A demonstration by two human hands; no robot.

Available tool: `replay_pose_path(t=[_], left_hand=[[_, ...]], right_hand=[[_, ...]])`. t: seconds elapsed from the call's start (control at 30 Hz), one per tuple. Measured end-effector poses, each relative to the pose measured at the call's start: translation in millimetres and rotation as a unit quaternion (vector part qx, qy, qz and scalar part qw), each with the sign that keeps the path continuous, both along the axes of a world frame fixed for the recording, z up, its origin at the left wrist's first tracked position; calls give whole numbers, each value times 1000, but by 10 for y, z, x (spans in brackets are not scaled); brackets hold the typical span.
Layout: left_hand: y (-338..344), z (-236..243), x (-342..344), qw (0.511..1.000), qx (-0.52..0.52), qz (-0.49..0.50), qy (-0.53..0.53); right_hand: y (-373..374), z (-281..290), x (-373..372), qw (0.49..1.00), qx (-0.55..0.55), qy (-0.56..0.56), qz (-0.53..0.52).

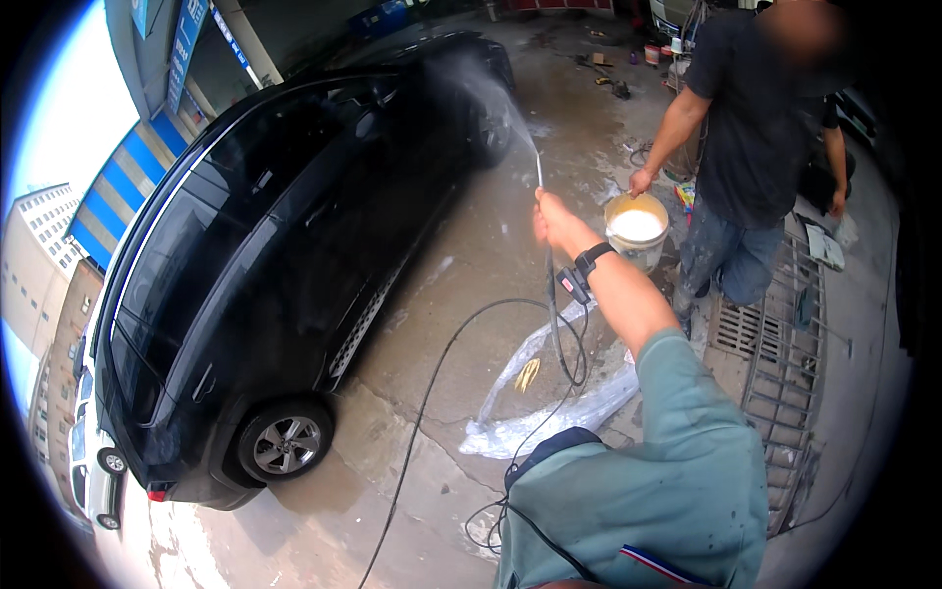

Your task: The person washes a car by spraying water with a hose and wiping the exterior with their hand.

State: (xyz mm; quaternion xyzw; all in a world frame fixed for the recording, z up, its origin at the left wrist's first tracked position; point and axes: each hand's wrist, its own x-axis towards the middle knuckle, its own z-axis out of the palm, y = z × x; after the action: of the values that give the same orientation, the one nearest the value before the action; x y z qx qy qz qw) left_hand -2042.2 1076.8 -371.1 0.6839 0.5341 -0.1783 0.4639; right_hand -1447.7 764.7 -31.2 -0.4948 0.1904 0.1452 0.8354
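Note:
My right hand point(556, 218), with a black band at the wrist, is closed on a spray wand point(540, 169) whose dark hose hangs below it. White spray fans up and leftward from the tip, toward the front end of a black car point(255, 275) on my left. Just right of my hand, a co-worker point(746, 157) in dark clothes grips a pale bucket point(636, 236) with white contents by their hand. My left hand is not visible; only a sliver of skin shows at the lower edge.
Cables and hose loop over the wet concrete point(442, 285), beside crumpled clear plastic point(535, 432). A metal drain grate point(775, 383) runs along the right. Small tools and containers point(618, 88) lie toward the back. White cars point(103, 461) stand beyond the black car.

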Motion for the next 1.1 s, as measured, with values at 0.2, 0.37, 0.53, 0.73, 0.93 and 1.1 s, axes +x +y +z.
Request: replay_pose_path(t=[0.2,0.37,0.53,0.73,0.93,1.1], left_hand=[[34,-12,57,1000,-2,-10,0],[23,31,81,1000,-4,-13,2],[18,40,74,1000,-6,-18,2],[-4,31,59,1000,-9,-15,1],[-43,46,35,1000,-12,-10,3],[-72,64,34,1000,-11,-7,4]], right_hand=[[-217,164,154,999,-9,-12,-45],[-381,253,255,997,-7,-11,-71],[-518,249,338,996,-29,-13,-86],[-699,122,391,992,-82,9,-91],[-856,-120,446,989,-122,16,-86],[-925,-217,442,984,-134,35,-108]])
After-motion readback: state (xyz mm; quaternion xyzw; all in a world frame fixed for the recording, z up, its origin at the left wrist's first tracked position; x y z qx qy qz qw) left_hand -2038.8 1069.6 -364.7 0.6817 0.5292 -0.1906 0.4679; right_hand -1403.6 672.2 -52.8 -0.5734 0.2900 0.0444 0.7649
